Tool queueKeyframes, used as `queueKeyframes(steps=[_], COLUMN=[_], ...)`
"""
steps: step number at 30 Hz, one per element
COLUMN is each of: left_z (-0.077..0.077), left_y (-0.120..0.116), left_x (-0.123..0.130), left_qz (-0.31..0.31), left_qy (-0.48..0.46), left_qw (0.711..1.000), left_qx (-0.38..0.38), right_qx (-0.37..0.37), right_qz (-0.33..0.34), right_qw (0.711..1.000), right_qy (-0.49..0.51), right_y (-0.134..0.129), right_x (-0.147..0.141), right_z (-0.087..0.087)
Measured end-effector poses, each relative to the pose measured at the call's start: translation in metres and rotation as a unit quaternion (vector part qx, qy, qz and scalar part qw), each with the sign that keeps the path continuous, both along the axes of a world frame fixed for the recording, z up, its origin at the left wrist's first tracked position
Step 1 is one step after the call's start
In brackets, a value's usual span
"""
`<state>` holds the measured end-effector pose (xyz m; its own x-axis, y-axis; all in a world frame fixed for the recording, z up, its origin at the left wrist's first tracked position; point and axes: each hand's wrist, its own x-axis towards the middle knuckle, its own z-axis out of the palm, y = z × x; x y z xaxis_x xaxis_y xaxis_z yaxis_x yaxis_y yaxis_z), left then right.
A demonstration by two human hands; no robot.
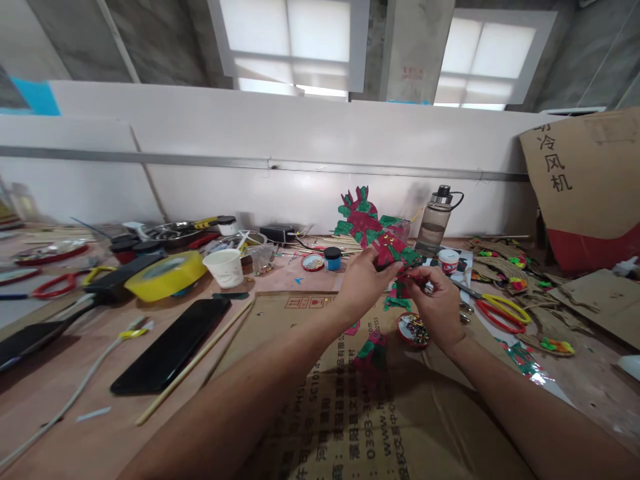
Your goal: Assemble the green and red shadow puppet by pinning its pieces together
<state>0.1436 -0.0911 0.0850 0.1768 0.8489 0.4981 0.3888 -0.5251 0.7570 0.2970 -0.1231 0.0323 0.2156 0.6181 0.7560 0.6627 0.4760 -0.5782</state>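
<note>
My left hand [363,283] grips a red-and-green painted cutout [364,223] with spiky, leaf-like edges, holding it up over the cardboard. At its lower right end, my right hand [437,303] is pinched with the fingertips against the cutout. Whether a small fastener is also in those fingers, I cannot make out. Just under my right hand is a small round dish [413,329] of mixed metal fasteners. Smaller red-and-green pieces [370,353] lie below on the flattened cardboard [300,347].
A black phone [170,347], wooden stick [195,363], yellow tape roll [165,275] and white cup [225,268] are left. Behind stand a blue jar [332,259] and water bottle [434,223]. Scissors [503,312] and woven rope pieces [550,327] lie right.
</note>
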Motion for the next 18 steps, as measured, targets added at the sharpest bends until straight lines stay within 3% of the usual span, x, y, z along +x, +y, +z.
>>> queueKeyframes(steps=[13, 18], left_z=[0.0006, -0.0032], left_y=[-0.0014, 0.0060], left_x=[-0.0011, -0.0024], left_qz=[0.041, 0.003], left_qy=[0.023, 0.006], left_qw=[0.999, 1.000], left_qx=[0.010, -0.003], right_qx=[-0.007, 0.002], right_qz=[0.014, 0.008], right_qw=[1.000, 1.000], right_qy=[-0.010, -0.027], right_y=[-0.0006, -0.0002], right_x=[-0.0022, -0.0024], right_z=[0.0036, 0.0029])
